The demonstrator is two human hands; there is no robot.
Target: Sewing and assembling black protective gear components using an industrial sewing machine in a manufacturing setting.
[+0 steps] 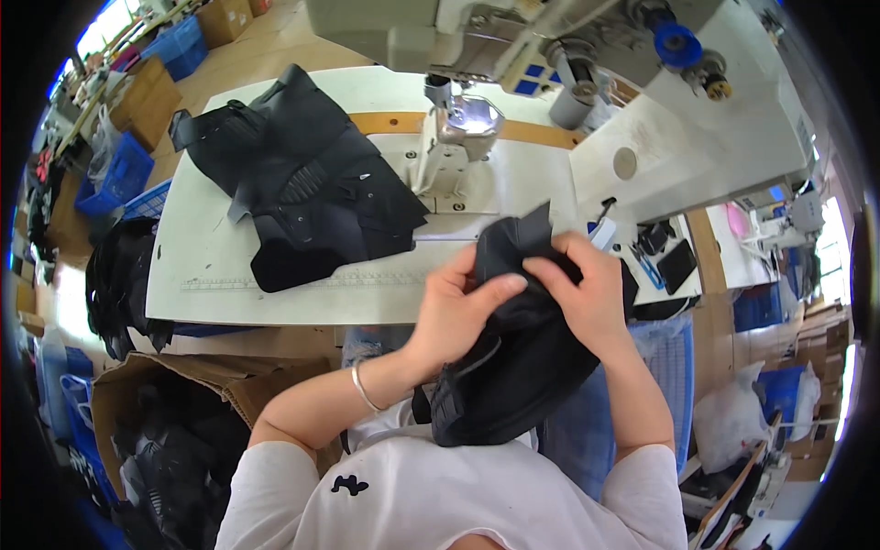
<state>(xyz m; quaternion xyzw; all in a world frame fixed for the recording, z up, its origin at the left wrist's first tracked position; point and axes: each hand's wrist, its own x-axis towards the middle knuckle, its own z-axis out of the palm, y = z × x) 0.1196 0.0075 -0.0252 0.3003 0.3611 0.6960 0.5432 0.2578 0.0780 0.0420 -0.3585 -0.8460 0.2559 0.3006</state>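
Observation:
Both my hands grip a black sewn fabric piece (522,367) in front of my chest, at the near edge of the sewing table. My left hand (458,307) has its thumb pressed on the upper part of the piece, the fingers behind it. With thumb and fingers closed, my right hand (587,289) pinches the same part from the other side. A stiff corner of the piece stands up between them, and its lower bulk hangs toward my lap. Just beyond is the sewing machine's post (454,151), its lamp lit. Flat black cut pieces (302,183) lie overlapping left of it.
The white sewing table (197,266) has a printed ruler along its front. A cardboard box (110,394) of dark pieces stands at lower left. Small tools and a black phone-like slab (676,266) lie at right. A blue basket (678,367) stands beside my right arm.

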